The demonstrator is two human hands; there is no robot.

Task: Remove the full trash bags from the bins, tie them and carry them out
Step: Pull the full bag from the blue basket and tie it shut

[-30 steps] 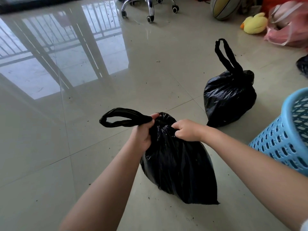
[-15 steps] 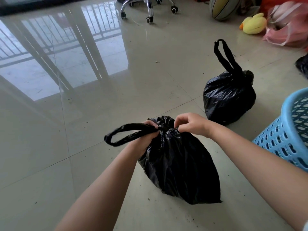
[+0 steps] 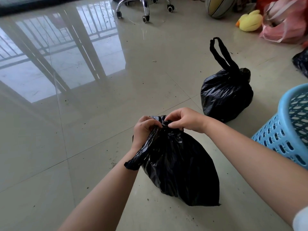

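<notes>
**Trash bags: second one at the knot**

Blue bin: emptied, right of near bag.
Near bag: on floor, neck gathered, untied.
Far bag: beyond it, tied, uncarried.
Left hand: clenched on its handle strip.
Right hand: pinching the neck.

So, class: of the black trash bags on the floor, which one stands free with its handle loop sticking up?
The far black bag, beside the blue basket; no hand touches it. The near black bag is gripped at its neck by both hands.
</notes>
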